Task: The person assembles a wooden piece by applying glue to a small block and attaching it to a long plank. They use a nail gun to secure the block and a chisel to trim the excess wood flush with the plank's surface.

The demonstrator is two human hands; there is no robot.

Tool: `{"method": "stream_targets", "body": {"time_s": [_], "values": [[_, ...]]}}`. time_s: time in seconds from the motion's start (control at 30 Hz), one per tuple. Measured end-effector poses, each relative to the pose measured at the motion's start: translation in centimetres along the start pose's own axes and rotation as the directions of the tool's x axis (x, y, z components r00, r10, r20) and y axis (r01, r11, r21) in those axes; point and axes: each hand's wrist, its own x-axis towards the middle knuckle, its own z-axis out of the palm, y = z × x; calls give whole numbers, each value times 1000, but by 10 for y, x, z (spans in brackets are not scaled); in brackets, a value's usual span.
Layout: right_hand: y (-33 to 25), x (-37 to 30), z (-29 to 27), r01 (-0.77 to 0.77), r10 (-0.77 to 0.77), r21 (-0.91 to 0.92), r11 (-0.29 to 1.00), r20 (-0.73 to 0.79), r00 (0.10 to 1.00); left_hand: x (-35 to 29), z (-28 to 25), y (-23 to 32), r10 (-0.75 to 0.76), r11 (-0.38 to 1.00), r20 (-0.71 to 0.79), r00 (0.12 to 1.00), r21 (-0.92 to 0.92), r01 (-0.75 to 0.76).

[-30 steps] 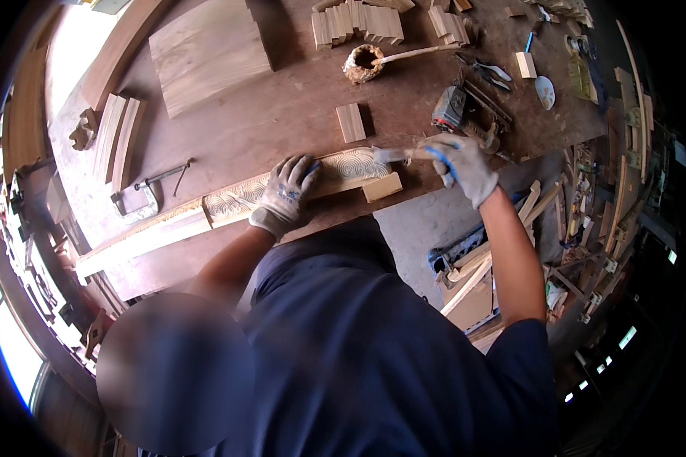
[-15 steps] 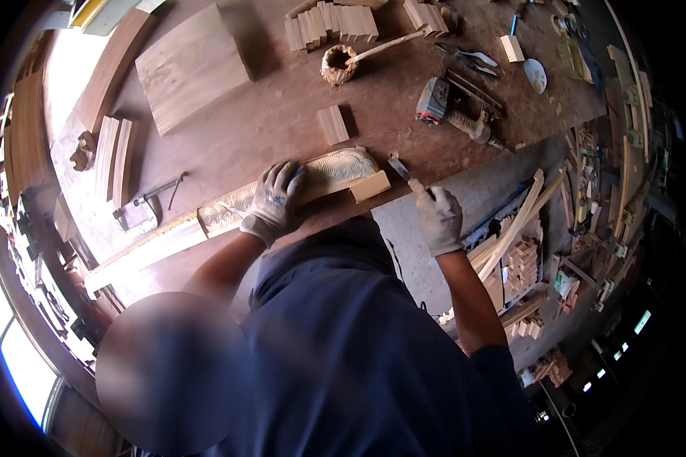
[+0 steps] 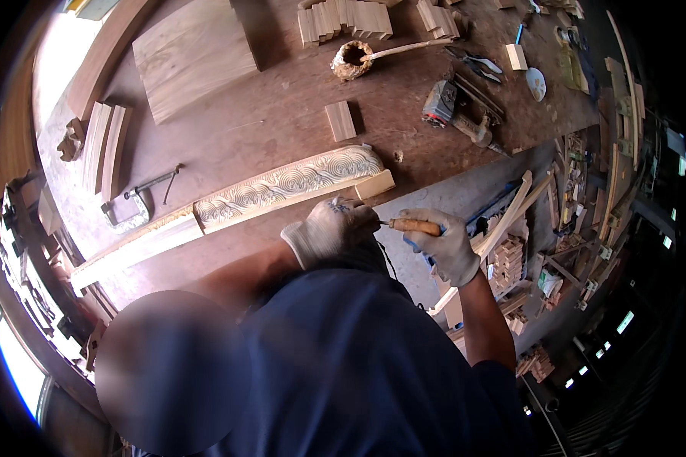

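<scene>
Near the bench's front edge, my gloved right hand (image 3: 451, 250) grips the wooden handle of a chisel (image 3: 415, 226). My gloved left hand (image 3: 332, 228) is closed around its blade end, so most of the metal is hidden. Both hands are off the carved wood strip (image 3: 282, 183), which lies along the bench edge with its swirl relief fully visible. A small pale wood block (image 3: 375, 185) sits against the strip's right end. A plain wood block (image 3: 341, 121) lies just beyond the strip.
A C-clamp (image 3: 139, 209) lies left of the strip, near curved wood pieces (image 3: 105, 151). Farther back are a wide board (image 3: 194, 57), a crusted pot (image 3: 351, 61) with a stick, and pliers (image 3: 476, 62). A power tool (image 3: 442, 103) rests at right; stacked offcuts (image 3: 508, 260) stand below.
My left hand has left the carved strip and moved right to the chisel's blade end. My right hand has drawn the chisel nearer to me and turned its blade leftward.
</scene>
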Motion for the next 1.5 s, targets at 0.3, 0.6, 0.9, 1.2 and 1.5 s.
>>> {"method": "stream_targets", "body": {"time_s": [0.3, 0.6, 0.9, 1.2, 1.5], "values": [[5, 43, -19, 43, -26, 243, 969, -72, 997, -3, -13, 4, -338, 863, -29, 941, -409, 297], [11, 94, -9, 69, -45, 78, 995, -275, 960, -38, -35, -67, 53, 821, -502, 863, 514, 249], [21, 91, 0, 36, -12, 81, 996, -277, 961, -44, -29, -84, -11, 763, -454, 891, 573, 301], [26, 90, -2, 55, -36, 61, 997, -269, 962, -46, -24, -93, -33, 756, -442, 896, 576, 311], [43, 91, -4, 215, -260, -204, 955, -228, 938, -45, -25, -92, -24, 748, -438, 899, 588, 306]]}}
